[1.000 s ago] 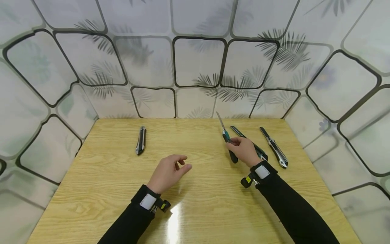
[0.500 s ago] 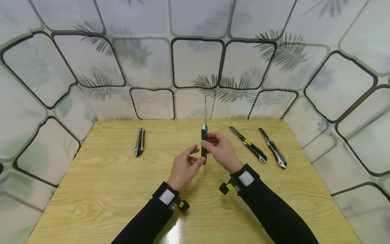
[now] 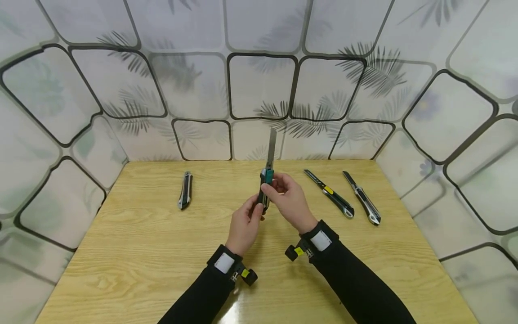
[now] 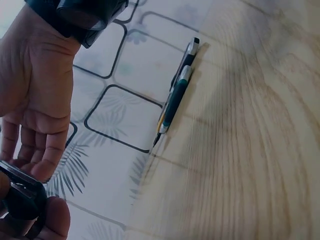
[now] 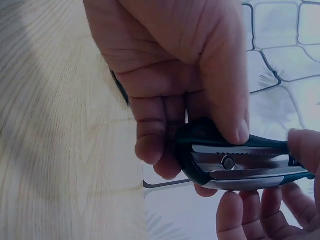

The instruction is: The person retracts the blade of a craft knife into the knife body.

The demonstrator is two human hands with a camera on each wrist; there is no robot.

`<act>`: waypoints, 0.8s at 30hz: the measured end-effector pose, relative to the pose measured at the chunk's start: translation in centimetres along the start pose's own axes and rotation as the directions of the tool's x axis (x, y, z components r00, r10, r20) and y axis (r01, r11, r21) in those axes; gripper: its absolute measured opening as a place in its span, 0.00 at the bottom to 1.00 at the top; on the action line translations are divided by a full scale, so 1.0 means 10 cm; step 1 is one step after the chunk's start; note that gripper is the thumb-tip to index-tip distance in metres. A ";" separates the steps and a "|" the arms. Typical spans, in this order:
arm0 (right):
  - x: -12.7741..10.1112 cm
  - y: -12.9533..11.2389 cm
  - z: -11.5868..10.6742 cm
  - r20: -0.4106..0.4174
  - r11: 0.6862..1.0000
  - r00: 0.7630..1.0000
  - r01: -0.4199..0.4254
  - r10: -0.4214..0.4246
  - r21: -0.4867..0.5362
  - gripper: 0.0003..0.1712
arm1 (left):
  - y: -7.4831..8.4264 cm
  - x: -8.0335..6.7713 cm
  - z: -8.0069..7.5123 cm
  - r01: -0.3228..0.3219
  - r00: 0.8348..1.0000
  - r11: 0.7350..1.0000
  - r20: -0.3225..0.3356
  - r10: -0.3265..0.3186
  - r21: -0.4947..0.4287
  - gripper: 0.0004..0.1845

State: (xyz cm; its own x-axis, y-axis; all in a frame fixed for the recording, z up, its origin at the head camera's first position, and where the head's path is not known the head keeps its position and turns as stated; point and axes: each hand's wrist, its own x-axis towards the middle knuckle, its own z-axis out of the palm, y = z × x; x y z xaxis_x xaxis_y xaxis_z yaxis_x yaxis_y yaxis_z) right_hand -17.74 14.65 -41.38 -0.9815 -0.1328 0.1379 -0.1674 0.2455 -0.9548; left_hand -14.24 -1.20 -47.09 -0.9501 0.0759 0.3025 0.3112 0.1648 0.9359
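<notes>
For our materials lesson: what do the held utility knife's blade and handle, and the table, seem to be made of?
Blade: likely steel, a thin grey strip with a dull sheen.
Handle: probably black and teal plastic round a shiny metal rail.
Table: pale wood or laminate, grain lines under a glossy glare.

Staged booth: patterned backdrop (image 3: pixel 259 81), wooden table (image 3: pixel 133 252)

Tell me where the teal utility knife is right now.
In the head view, the teal utility knife is held upright above the table's middle by the left hand and right hand, blade up.
</notes>
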 end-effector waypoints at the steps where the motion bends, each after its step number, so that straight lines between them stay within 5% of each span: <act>1: 0.01 -0.01 0.00 0.001 1.000 1.000 0.004 -0.004 0.011 0.23 | -0.01 0.00 -0.01 0.010 1.000 1.000 0.005 -0.010 -0.022 0.19; 12: 0.09 -0.11 -0.01 0.018 0.980 0.999 -0.052 0.050 0.194 0.27 | 0.03 0.03 -0.12 0.146 0.987 0.984 0.078 -0.139 -0.098 0.18; 24: 0.12 -0.18 0.04 0.087 0.970 0.993 -0.093 0.075 0.223 0.28 | 0.02 0.08 -0.22 0.242 0.964 0.948 0.166 -0.210 -0.208 0.16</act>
State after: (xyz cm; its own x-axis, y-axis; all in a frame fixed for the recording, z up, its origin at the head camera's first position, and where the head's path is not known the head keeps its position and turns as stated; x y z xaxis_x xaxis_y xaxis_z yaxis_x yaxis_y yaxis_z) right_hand -18.59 13.65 -39.60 -0.9796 -0.1966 0.0425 -0.0506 0.0366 -0.9980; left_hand -14.95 -3.24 -46.30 -0.9773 0.2018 0.0653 0.0604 -0.0303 0.9977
